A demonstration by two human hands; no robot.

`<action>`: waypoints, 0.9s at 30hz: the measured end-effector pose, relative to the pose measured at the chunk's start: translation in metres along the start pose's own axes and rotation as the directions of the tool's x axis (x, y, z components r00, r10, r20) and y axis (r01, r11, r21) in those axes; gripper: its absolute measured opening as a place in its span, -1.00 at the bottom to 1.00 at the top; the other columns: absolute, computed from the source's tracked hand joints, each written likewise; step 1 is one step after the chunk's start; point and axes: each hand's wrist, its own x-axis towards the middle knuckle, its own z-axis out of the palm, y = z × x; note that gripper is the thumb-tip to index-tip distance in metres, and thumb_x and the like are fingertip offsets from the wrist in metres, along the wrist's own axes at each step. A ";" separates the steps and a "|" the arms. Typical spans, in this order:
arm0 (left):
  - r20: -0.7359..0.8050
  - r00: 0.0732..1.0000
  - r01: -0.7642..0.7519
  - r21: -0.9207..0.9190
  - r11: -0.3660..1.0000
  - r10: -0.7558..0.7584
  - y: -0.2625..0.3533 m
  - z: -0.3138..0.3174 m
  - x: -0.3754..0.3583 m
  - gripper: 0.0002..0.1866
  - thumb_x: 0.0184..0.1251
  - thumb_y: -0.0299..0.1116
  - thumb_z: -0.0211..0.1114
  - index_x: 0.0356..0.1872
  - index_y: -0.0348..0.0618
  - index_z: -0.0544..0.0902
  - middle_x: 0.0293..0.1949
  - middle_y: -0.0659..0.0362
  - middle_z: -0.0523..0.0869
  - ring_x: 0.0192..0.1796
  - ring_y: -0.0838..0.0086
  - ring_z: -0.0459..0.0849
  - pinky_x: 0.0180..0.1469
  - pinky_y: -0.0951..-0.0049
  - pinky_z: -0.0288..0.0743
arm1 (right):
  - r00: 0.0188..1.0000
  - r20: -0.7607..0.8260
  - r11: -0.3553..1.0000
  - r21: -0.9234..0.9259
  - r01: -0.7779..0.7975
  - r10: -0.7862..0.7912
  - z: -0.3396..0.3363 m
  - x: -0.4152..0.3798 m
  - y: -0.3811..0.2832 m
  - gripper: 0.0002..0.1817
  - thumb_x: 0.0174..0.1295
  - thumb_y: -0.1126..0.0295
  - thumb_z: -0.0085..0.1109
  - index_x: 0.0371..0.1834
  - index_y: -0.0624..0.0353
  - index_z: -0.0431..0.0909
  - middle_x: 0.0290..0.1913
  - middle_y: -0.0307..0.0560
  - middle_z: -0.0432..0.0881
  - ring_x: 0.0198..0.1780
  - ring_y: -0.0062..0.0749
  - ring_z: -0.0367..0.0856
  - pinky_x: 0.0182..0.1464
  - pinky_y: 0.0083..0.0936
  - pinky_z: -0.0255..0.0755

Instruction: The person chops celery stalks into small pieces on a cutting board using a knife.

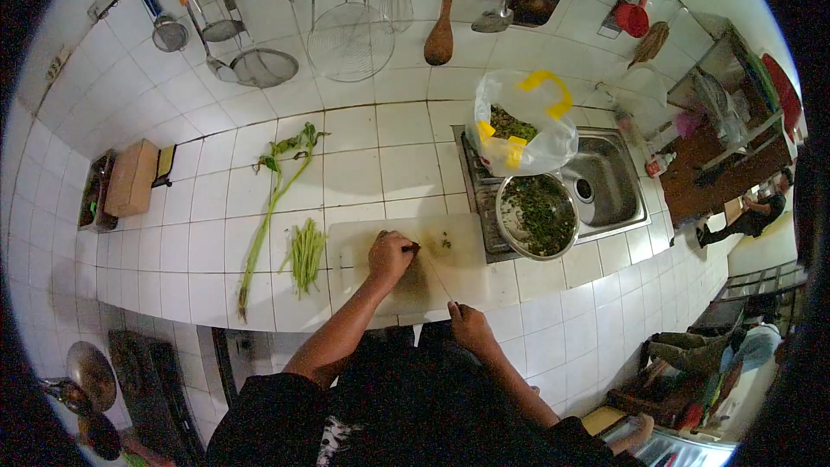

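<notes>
My left hand is closed over the white cutting board, its fingers pressed on something small and dark that I cannot make out. At the board's front edge, my right hand grips a knife, whose thin blade slants up and left toward my left hand. A few chopped green bits lie right of my left hand. Beside the board is a pile of cut green stems. Farther left lies a long leafy stalk. A steel bowl of chopped greens stands to the right.
A plastic bag with yellow handles holds chopped greens behind the bowl, next to the steel sink. Strainers and a wooden spoon hang on the tiled wall. A cardboard box stands far left. Other people are at the right.
</notes>
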 end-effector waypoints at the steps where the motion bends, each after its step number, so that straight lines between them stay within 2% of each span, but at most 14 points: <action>1: 0.000 1.000 -0.006 -0.033 0.999 0.006 0.000 0.000 -0.001 -0.86 -0.09 -0.40 0.43 -0.43 -0.11 0.77 -0.34 0.17 0.70 -0.14 0.22 0.62 -0.07 0.25 0.55 | 1.000 0.007 0.999 -0.036 -0.008 0.008 0.000 0.000 0.001 -0.39 0.46 -0.01 -0.21 -0.28 0.43 0.55 -0.22 0.51 0.57 -0.06 0.42 0.51 -0.01 0.03 0.38; 6: 0.012 0.999 -0.035 -0.044 0.998 0.035 -0.002 0.001 -0.001 -0.86 -0.08 -0.40 0.41 -0.42 -0.12 0.77 -0.34 0.18 0.71 -0.15 0.22 0.62 -0.07 0.25 0.55 | 0.999 0.027 1.000 -0.018 -0.025 0.025 -0.003 -0.003 0.002 -0.39 0.47 0.00 -0.23 -0.23 0.44 0.55 -0.18 0.51 0.57 -0.04 0.42 0.51 0.04 0.04 0.38; 8: 0.037 0.999 -0.014 -0.054 0.998 0.016 -0.001 0.000 0.001 -0.83 -0.12 -0.41 0.44 -0.40 -0.13 0.75 -0.32 0.11 0.73 -0.14 0.16 0.62 -0.01 0.20 0.53 | 1.000 0.022 1.000 -0.023 -0.014 0.015 -0.005 -0.001 0.004 -0.40 0.47 0.00 -0.23 -0.21 0.44 0.56 -0.16 0.50 0.57 -0.03 0.42 0.51 0.06 0.05 0.38; 10: 0.032 0.999 -0.023 -0.051 0.998 0.024 -0.001 -0.001 0.001 -0.84 -0.10 -0.41 0.42 -0.41 -0.12 0.76 -0.32 0.14 0.72 -0.14 0.18 0.61 -0.04 0.22 0.54 | 0.998 0.070 0.999 -0.048 0.014 -0.010 -0.009 0.001 0.003 -0.40 0.47 0.00 -0.22 -0.19 0.44 0.56 -0.15 0.51 0.57 -0.01 0.42 0.50 0.06 0.05 0.37; 15: 0.078 0.997 -0.027 -0.016 1.000 0.028 0.000 -0.004 0.002 -0.86 -0.08 -0.39 0.42 -0.41 -0.11 0.76 -0.30 0.16 0.72 -0.13 0.19 0.61 -0.05 0.23 0.56 | 0.998 0.060 0.997 -0.066 0.032 -0.029 -0.005 0.020 -0.008 -0.39 0.47 -0.03 -0.24 -0.18 0.41 0.56 -0.17 0.48 0.58 -0.02 0.40 0.51 0.04 0.05 0.38; 21: 0.044 0.998 0.054 0.025 0.998 -0.055 0.001 0.002 -0.004 -0.83 -0.04 -0.38 0.41 -0.35 -0.06 0.78 -0.28 0.16 0.72 -0.10 0.20 0.62 -0.05 0.21 0.58 | 0.994 0.105 0.987 -0.162 0.008 0.009 -0.023 0.021 -0.009 -0.37 0.45 -0.08 -0.25 -0.18 0.36 0.58 -0.19 0.44 0.60 -0.06 0.36 0.55 0.00 0.06 0.41; 23: -0.020 0.999 0.051 0.031 0.998 -0.051 0.007 0.004 -0.010 -0.82 -0.03 -0.38 0.42 -0.32 -0.05 0.78 -0.28 0.16 0.72 -0.09 0.19 0.62 -0.05 0.20 0.58 | 0.995 0.100 0.976 -0.216 -0.009 0.031 -0.027 0.020 0.001 -0.36 0.45 -0.09 -0.26 -0.18 0.35 0.58 -0.19 0.44 0.60 -0.06 0.35 0.56 -0.01 0.06 0.41; 25: -0.060 0.997 0.050 0.034 0.998 -0.048 0.011 0.006 -0.015 -0.82 -0.02 -0.38 0.42 -0.32 -0.05 0.78 -0.28 0.16 0.72 -0.08 0.19 0.62 -0.05 0.19 0.58 | 0.998 0.057 0.984 -0.178 0.019 -0.009 -0.031 0.021 0.005 -0.38 0.46 -0.06 -0.25 -0.24 0.35 0.57 -0.25 0.43 0.61 -0.11 0.34 0.58 -0.06 0.06 0.41; 27: -0.095 0.995 0.036 0.047 0.998 -0.031 0.012 0.008 -0.015 -0.82 -0.02 -0.37 0.42 -0.32 -0.05 0.78 -0.27 0.15 0.73 -0.07 0.19 0.62 -0.04 0.19 0.58 | 0.995 0.091 0.988 -0.145 0.058 -0.045 -0.035 0.024 0.011 -0.39 0.46 -0.05 -0.24 -0.27 0.35 0.56 -0.29 0.41 0.61 -0.13 0.35 0.57 -0.08 0.07 0.41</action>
